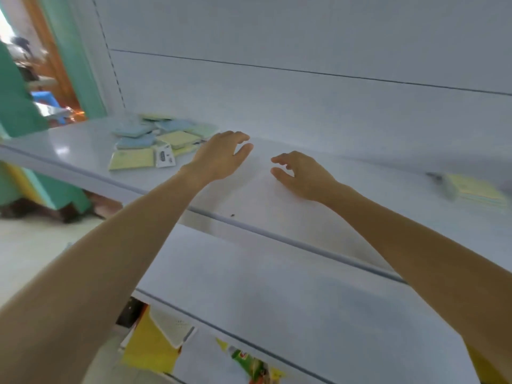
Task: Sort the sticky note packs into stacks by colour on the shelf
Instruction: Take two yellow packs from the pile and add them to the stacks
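A loose heap of sticky note packs [155,137] lies at the left of the white shelf [83,151], with blue, yellow and pale green packs mixed together. One yellow pack [131,159] sits nearest the shelf's front edge. A stack of yellow packs [473,189] stands at the far right, blurred. My left hand [221,156] hovers just right of the heap, fingers loosely spread, holding nothing. My right hand [302,176] is over the bare middle of the shelf, fingers relaxed and empty.
A second white shelf [249,289] juts out below, and beneath it are yellow and green packaged goods [249,361]. The white back panel [304,106] rises behind the shelf. A doorway with teal walls opens at the left.
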`<action>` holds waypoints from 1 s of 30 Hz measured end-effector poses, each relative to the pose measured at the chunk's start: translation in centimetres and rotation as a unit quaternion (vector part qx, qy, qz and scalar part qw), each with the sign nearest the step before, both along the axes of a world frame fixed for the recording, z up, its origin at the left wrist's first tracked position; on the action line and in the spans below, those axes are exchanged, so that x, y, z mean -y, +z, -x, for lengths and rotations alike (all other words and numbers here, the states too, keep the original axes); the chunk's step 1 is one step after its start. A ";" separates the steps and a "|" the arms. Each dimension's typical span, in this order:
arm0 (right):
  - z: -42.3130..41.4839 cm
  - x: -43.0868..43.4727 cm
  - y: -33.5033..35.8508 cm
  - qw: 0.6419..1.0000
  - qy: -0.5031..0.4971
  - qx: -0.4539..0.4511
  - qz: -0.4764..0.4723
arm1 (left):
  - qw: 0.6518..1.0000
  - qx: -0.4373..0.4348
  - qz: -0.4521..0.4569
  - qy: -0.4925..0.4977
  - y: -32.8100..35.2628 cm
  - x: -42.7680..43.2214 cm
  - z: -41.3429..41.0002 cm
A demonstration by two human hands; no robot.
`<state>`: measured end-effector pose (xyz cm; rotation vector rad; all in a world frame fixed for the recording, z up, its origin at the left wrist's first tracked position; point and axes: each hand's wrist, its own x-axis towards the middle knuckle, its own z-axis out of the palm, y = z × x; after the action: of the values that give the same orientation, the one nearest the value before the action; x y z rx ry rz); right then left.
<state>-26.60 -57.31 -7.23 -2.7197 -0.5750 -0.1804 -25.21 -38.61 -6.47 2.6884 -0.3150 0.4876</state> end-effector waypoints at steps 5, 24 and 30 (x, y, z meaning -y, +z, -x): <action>-6.2 -7.1 0.2 1.000 0.026 -0.008 -0.002 | 0.999 0.000 0.019 0.037 -0.5 -7.2 -3.8; -15.9 -23.4 0.7 0.987 -0.085 -0.134 0.025 | 0.985 -0.120 0.077 0.096 -0.6 -28.3 -19.9; -14.8 -22.5 1.4 0.947 -0.162 -0.212 -0.178 | 0.976 -0.188 0.028 0.105 -1.0 -29.5 -24.0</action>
<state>-11.84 -34.77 -5.88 -2.3719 0.0303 0.2010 -1.25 -9.07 -7.51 2.6967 0.0899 0.0372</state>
